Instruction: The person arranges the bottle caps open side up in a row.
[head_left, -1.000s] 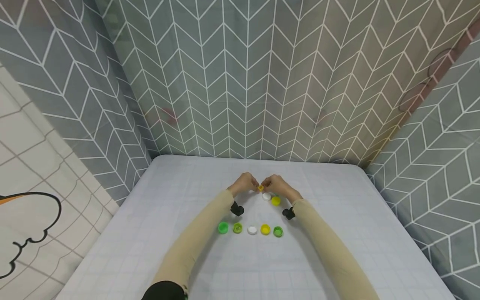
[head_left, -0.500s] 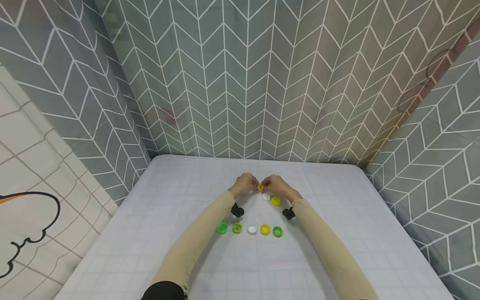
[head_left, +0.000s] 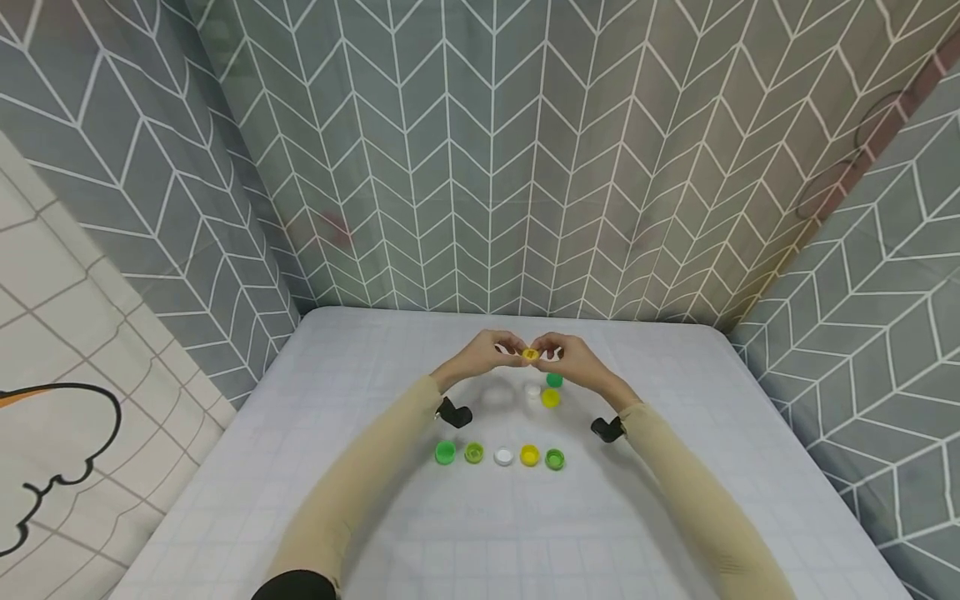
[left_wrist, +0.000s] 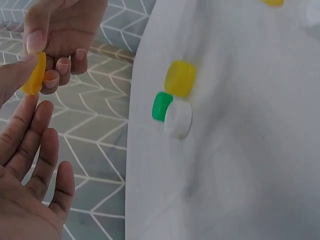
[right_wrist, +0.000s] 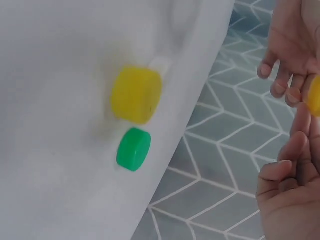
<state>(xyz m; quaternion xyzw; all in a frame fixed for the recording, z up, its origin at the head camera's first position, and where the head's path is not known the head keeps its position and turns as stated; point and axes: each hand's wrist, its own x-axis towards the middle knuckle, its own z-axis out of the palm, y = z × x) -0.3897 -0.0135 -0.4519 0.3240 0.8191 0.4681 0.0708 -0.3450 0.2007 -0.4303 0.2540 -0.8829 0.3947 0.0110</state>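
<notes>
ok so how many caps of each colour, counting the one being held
Green caps: 4, counting the lime one
White caps: 2
Yellow caps: 3, counting the held one
Total: 9

From my end, I saw the left hand (head_left: 483, 355) and right hand (head_left: 579, 363) rise off the table (head_left: 600, 517), taking the orange-yellow cap (head_left: 531, 354) up and slightly rightward in the head view. Wrists spread wider. Right hand cleared the green cap (head_left: 554, 380), so I got it in plain sight behind the yellow cap (head_left: 551, 398); earlier it was mostly covered.
</notes>
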